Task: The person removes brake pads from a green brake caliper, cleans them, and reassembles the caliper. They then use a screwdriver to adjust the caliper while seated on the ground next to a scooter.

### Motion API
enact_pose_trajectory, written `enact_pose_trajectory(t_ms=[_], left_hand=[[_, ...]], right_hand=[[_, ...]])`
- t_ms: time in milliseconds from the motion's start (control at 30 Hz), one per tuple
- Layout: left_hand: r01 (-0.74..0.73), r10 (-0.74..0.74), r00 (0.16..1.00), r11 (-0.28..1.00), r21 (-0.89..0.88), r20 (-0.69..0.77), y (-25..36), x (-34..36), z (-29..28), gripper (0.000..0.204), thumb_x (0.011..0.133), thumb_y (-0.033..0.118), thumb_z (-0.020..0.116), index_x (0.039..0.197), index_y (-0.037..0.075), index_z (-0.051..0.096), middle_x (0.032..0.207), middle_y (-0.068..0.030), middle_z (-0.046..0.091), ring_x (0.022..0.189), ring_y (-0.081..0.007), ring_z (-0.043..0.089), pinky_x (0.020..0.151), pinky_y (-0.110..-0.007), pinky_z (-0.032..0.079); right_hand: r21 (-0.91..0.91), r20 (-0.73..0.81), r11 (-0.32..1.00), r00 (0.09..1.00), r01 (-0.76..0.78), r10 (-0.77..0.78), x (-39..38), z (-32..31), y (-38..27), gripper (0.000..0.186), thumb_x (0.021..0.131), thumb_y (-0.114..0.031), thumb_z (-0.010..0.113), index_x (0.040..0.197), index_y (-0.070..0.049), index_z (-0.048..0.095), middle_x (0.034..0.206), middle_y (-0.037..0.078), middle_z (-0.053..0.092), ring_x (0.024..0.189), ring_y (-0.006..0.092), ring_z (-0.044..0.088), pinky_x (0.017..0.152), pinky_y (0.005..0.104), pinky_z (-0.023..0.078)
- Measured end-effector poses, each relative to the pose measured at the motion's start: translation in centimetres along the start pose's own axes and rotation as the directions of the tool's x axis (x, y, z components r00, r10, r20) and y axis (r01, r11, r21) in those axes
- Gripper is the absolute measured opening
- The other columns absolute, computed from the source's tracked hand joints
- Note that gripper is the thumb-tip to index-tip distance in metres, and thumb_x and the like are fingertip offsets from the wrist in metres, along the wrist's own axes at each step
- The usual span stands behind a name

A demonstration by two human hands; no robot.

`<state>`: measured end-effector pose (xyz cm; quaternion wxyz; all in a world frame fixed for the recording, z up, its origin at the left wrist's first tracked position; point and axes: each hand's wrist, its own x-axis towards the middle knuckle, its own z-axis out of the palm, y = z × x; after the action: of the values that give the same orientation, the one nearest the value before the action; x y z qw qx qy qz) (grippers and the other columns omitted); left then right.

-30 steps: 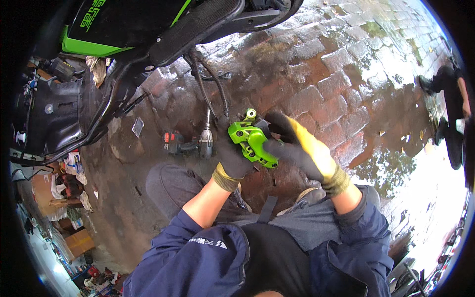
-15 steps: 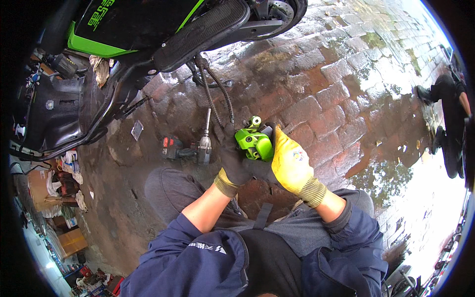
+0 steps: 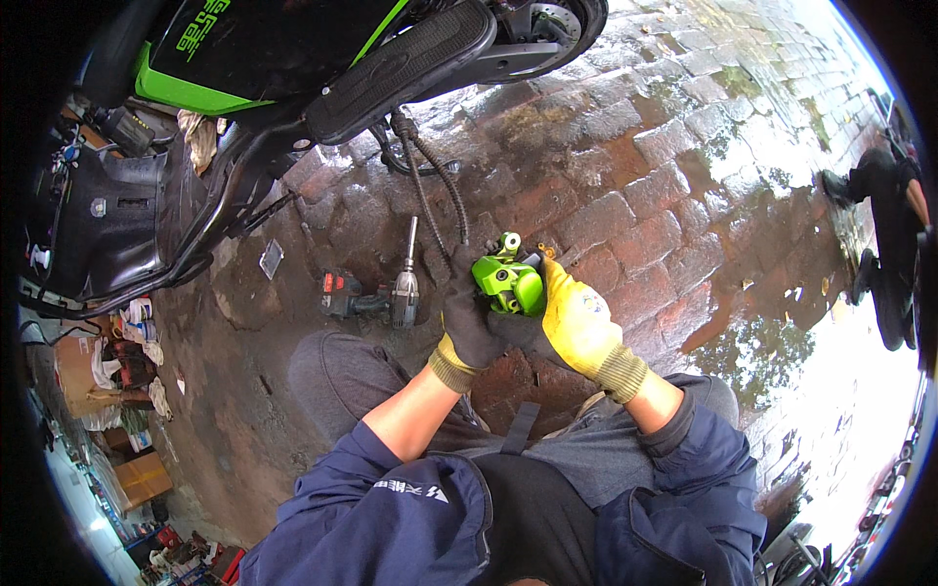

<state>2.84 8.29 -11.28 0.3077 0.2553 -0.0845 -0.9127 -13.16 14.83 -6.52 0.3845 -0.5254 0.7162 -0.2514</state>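
Observation:
A bright green brake caliper [image 3: 513, 285] is held between my two gloved hands, in front of my knees. My left hand [image 3: 472, 327], in a dark-palmed glove with a yellow cuff, is closed round its left and near side. On the right side, my right hand [image 3: 578, 317] grips it; the yellow back of this glove faces up, and its fingers are partly hidden. A round, pale-ended boss sticks up at the caliper's far end. Just beyond my left hand hangs a dark ribbed cable or hose [image 3: 442, 176], its lower end close to the caliper.
A cordless impact wrench [image 3: 404, 298] with a long socket lies on the wet brick paving [image 3: 625, 234] to my left. A black and green scooter [image 3: 244, 88] stands ahead and left. Boxes [image 3: 142, 479] and clutter line the left edge. Another person [image 3: 889, 234] is at far right.
The caliper has shifted slightly to the right and turned a little in my hands. My left hand has moved up and right against it; my right hand has barely moved.

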Motion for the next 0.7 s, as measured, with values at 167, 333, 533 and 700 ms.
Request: enact_pose_trajectory(t_ms=[167, 333, 533, 700], left_hand=[[-0.114, 0.117, 0.993, 0.987, 0.114, -0.02, -0.5, 0.0, -0.2, 0.077, 0.102, 0.071, 0.049, 0.14, 0.005, 0.062, 0.136, -0.0148, 0.068, 0.125, -0.0312, 0.065, 0.113, -0.048, 0.049], [-0.068, 0.066, 0.995, 0.997, 0.03, 0.071, 0.2, -0.1, -1.5, 0.059, 0.111, 0.045, 0.037, 0.144, 0.0, 0.057, 0.137, -0.0174, 0.067, 0.124, -0.0311, 0.067, 0.112, -0.048, 0.053], [-0.043, 0.044, 0.999, 0.998, -0.038, 0.026, 0.3, 0.0, 0.6, 0.058, 0.111, 0.05, 0.039, 0.139, 0.004, 0.061, 0.13, -0.0172, 0.07, 0.118, -0.0316, 0.07, 0.107, -0.05, 0.056], [-0.184, 0.191, 0.982, 0.943, 0.279, 0.002, 0.2, -0.3, -0.3, 0.046, 0.115, 0.036, 0.04, 0.139, 0.002, 0.06, 0.131, -0.0149, 0.069, 0.116, -0.0275, 0.07, 0.103, -0.043, 0.059]], right_hand=[[0.114, 0.138, 0.992, 0.99, -0.059, 0.043, -0.5, -2.8, -1.8, 0.107, 0.082, -0.056, 0.087, 0.155, 0.006, 0.041, 0.125, 0.026, 0.072, 0.117, 0.039, 0.072, 0.097, 0.0433, 0.057], [0.396, 0.178, 0.915, 0.984, -0.078, 0.007, -1.2, -4.5, -3.3, 0.08, 0.098, -0.042, 0.076, 0.158, 0.0, 0.044, 0.143, 0.017, 0.066, 0.131, 0.0223, 0.064, 0.11, 0.0359, 0.05], [0.56, 0.063, 0.827, 0.998, -0.054, 0.023, 0.1, -4.2, -0.2, 0.053, 0.104, -0.039, 0.068, 0.141, 0.0, 0.065, 0.125, 0.016, 0.076, 0.114, 0.0223, 0.072, 0.101, 0.033, 0.053], [0.426, -0.022, 0.904, 0.999, -0.015, 0.027, 0.8, -2.9, -0.4, 0.046, 0.103, -0.035, 0.069, 0.134, 0.0, 0.07, 0.11, 0.017, 0.079, 0.103, 0.0248, 0.076, 0.094, 0.0347, 0.057]])
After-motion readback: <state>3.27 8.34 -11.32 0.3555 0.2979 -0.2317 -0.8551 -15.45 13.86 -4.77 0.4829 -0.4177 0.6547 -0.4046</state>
